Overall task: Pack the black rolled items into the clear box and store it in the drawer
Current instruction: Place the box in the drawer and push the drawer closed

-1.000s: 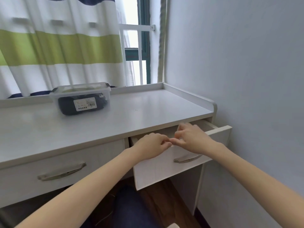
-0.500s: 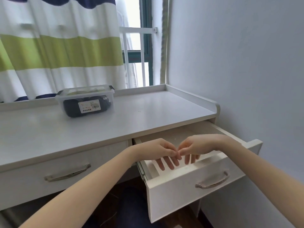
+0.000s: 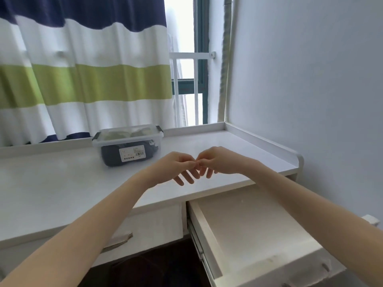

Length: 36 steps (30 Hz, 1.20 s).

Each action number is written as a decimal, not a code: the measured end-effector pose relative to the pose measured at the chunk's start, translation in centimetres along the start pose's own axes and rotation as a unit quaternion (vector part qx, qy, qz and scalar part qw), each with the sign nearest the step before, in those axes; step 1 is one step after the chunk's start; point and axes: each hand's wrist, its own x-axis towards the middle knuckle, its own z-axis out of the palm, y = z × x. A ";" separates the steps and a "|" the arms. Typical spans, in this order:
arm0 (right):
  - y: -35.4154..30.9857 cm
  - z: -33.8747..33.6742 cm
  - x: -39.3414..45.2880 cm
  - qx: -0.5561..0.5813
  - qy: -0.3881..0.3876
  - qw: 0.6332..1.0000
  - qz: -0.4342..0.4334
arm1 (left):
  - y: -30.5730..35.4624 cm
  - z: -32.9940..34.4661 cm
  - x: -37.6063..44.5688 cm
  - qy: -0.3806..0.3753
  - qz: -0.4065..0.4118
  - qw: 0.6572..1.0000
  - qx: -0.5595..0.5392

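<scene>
My white desk fills the scene below the striped curtain. At near right its drawer stands pulled out, its pale bottom bare. A second drawer front to the left is closed. Far on the desktop sits the clear box with its lid on, dark rolled items packed inside behind a white label. Over the desk's near edge, my left hand and right hand meet fingertip to fingertip, loosely curled, grasping nothing.
</scene>
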 end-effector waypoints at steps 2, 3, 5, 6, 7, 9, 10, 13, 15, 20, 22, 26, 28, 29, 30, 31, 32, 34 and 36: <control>-1.1 -0.3 2.3 0.000 0.016 1.000 -0.016 | -0.4 -2.0 0.3 0.024 -0.002 1.000 0.009; -1.6 -0.4 3.5 0.001 0.025 0.999 -0.021 | -0.6 -3.1 0.5 0.037 -0.002 0.999 0.019; -2.6 -0.6 6.3 0.004 0.044 0.999 -0.031 | -1.4 -5.4 1.1 0.069 -0.008 0.997 0.032; -2.9 -0.6 7.5 0.009 0.059 0.998 -0.035 | -1.8 -6.5 1.4 0.087 -0.014 0.996 0.031; -3.2 -0.6 9.1 0.012 0.074 0.996 -0.038 | -2.4 -7.9 1.8 0.110 -0.022 0.993 0.026; -3.6 -0.6 11.8 0.006 0.103 0.994 -0.040 | -3.7 -10.3 2.5 0.165 -0.038 0.985 0.013; -3.8 -0.5 13.3 0.002 0.109 0.993 -0.039 | -4.6 -11.6 2.9 0.193 -0.046 0.980 0.014; -3.9 0.1 17.4 0.001 0.108 0.994 -0.027 | -6.7 -15.2 3.5 0.268 -0.063 0.957 0.088; -3.9 0.7 19.9 0.010 0.101 0.995 -0.007 | -8.0 -17.4 3.9 0.310 -0.074 0.936 0.147; -3.6 2.1 24.1 0.018 0.068 0.996 0.054 | -11.7 -21.5 4.9 0.349 -0.145 0.899 0.222; -3.6 2.4 25.3 0.026 0.057 0.996 0.068 | -12.9 -22.4 5.2 0.340 -0.200 0.885 0.247; -3.8 3.0 27.2 0.041 0.044 0.994 0.088 | -15.1 -23.3 5.4 0.320 -0.279 0.875 0.233; -3.9 3.0 27.8 0.053 0.037 0.993 0.103 | -15.7 -23.4 5.5 0.307 -0.301 0.877 0.214; -4.0 3.0 28.2 0.058 0.036 0.992 0.110 | -15.8 -23.5 5.5 0.305 -0.309 0.878 0.202; -4.1 3.0 28.3 0.058 0.035 0.991 0.114 | -15.8 -23.5 5.6 0.306 -0.314 0.878 0.194; -4.2 3.0 28.4 0.054 0.036 0.991 0.114 | -15.8 -23.5 5.6 0.308 -0.321 0.876 0.188; -4.3 3.0 28.5 0.047 0.038 0.992 0.111 | -15.7 -23.5 5.6 0.310 -0.327 0.874 0.184; -4.3 3.0 28.5 0.037 0.043 0.993 0.107 | -15.5 -23.4 5.4 0.305 -0.335 0.875 0.172; -4.3 3.0 28.4 0.047 0.045 0.992 0.107 | -15.4 -23.3 5.3 0.302 -0.329 0.882 0.152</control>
